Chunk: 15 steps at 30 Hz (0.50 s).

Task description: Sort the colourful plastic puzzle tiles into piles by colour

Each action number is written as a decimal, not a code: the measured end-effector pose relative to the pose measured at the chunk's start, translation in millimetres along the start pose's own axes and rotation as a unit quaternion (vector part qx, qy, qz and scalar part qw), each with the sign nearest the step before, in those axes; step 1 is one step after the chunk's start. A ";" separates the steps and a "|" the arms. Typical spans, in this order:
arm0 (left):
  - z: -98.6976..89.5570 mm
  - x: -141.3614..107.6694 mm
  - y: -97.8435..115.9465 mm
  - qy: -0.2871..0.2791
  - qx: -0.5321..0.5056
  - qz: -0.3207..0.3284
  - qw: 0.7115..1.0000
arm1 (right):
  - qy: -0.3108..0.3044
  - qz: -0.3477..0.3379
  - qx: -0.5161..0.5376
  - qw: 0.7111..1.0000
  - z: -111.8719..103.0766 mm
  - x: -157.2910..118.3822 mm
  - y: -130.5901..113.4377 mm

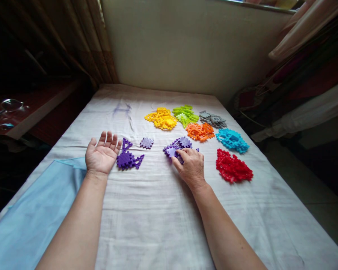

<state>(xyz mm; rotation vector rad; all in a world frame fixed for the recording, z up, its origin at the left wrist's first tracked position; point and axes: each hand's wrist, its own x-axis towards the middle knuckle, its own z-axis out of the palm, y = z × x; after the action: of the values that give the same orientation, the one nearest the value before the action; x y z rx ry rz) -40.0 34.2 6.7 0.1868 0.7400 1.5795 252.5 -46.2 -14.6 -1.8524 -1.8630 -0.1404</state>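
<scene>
My left hand (102, 155) rests palm up with fingers stretched out and nothing in it. Just to its right lies a small group of dark purple interlocking plastic pieces (125, 160), with a triangular purple piece (126, 144) at its top. A single square purple piece (147, 143) lies apart, between the two hands. My right hand (190, 167) is over a heap of purple interlocking pieces (183, 142). Its thumb and fingers close on a purple piece (172, 151) at the near side of that heap; the fingers partly hide it.
Sorted heaps of similar pieces lie farther back and right: yellow (162, 119), lime green (185, 115), grey (213, 119), orange (200, 132), blue (233, 140) and red (233, 166). A light blue cloth (42, 210) covers the left side of the white sheet (146, 217). A wall stands behind.
</scene>
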 end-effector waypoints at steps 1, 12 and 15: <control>0.2 0.0 0.0 0.001 -0.001 0.000 1.000 | -0.004 0.005 -0.004 1.000 -0.3 1.2 0.2; -2.5 2.1 -0.3 -0.009 0.013 0.005 1.000 | -0.011 0.000 -0.004 1.000 -0.2 3.0 -2.4; -2.6 2.3 0.0 -0.010 0.013 0.002 1.000 | -0.003 0.001 -0.006 1.000 -4.9 0.1 0.6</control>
<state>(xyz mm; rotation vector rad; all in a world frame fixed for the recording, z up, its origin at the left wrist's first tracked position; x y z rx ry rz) -41.8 35.5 4.0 0.2223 0.7447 1.5697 254.4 -48.1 -10.5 -1.8648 -1.8668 -0.1460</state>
